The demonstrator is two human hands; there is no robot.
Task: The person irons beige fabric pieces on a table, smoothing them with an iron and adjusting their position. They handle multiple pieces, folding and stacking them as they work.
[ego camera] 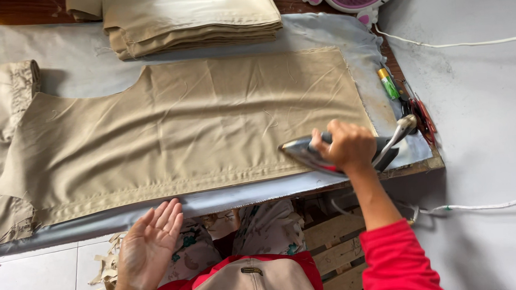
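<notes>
A person's right hand (351,145) has a closed grip on an iron (328,153) at the right end of tan cloth (193,124) spread on the worktop (86,68), left hand (149,245) open, palm up, by the near hem; short even strokes would keep it flat.

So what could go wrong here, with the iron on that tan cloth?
The right hand holds the iron at the edge of the tan cloth; left resting in one spot, it might scorch the fabric. The cloth shows creases, which the iron could press in. The left hand sits open near the table edge, close to the iron's likely path, so a burn is possible.
</notes>
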